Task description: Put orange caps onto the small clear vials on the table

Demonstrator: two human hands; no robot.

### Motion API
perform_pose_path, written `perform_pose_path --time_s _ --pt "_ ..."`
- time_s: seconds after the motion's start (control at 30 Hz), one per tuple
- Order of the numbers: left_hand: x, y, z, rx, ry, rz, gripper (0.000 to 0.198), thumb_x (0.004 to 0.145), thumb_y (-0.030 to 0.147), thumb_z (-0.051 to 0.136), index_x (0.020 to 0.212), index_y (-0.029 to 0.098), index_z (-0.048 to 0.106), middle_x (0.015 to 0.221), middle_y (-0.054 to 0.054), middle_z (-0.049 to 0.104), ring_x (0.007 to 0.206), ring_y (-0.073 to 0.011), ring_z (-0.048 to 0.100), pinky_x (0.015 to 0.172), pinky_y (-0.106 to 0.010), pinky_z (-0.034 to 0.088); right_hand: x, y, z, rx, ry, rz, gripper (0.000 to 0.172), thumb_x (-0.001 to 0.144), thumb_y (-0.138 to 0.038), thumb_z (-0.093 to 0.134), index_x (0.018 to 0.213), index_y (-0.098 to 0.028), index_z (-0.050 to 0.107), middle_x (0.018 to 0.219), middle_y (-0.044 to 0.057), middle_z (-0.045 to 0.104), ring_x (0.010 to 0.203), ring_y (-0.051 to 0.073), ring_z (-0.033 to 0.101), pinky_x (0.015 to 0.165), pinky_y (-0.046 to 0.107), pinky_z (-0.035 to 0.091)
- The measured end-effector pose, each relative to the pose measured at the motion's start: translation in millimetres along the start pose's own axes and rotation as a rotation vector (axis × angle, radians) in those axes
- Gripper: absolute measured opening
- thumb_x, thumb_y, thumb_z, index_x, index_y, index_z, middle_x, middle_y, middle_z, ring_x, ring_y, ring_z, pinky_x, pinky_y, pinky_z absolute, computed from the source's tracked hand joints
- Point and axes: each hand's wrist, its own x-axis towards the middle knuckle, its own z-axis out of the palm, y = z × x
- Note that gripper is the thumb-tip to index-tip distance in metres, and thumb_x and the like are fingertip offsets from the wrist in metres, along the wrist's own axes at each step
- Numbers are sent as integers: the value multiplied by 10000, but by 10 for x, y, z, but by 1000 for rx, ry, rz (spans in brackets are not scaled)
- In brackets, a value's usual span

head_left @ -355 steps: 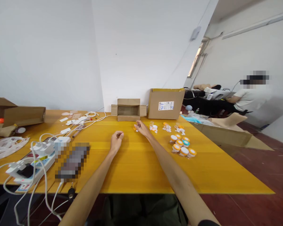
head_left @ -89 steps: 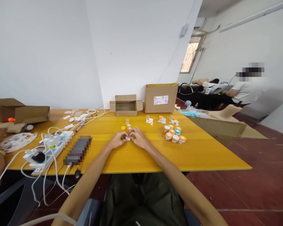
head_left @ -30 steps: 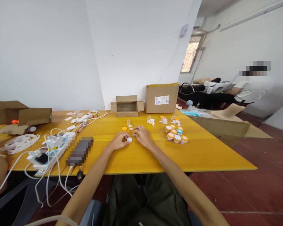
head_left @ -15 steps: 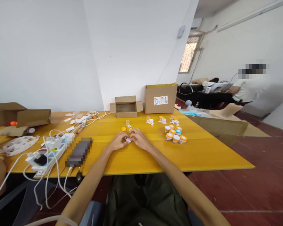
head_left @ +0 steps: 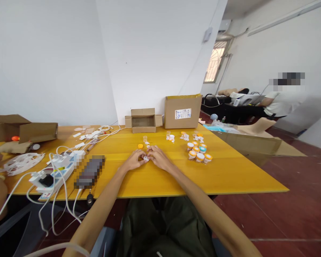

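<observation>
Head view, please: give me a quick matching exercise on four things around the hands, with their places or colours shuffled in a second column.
Things
1. small white disc
2. yellow lid
3. open cardboard box
4. power strip

Places or colours
A. beside a larger labelled box
B. between the left hand and the right hand
C. white and pale blue, with plugs in it
D. on the table, just beyond the left hand

Pairs: 1-B, 2-D, 3-A, 4-C
</observation>
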Motion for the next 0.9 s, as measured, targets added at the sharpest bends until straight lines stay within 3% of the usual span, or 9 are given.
perform_pose_path --time_s 0.6,0.9 --pt "2 15 3 -12 16 3 199 860 395 595 859 204 651 817 -13 623 828 -177 560 852 -334 467 -121 -188 -135 -158 -7 -85 276 882 -56 520 965 -241 706 1072 72 617 1007 199 558 871 361 478" --pt "-3 35 -4 8 0 -21 219 859 407 587 926 214 668 858 -24 646 854 -186 572 877 -344 472 -318 14 -221 -132 122 1 238 912 -121 491 896 -231 702 985 76 629 929 207 576 810 368 491"
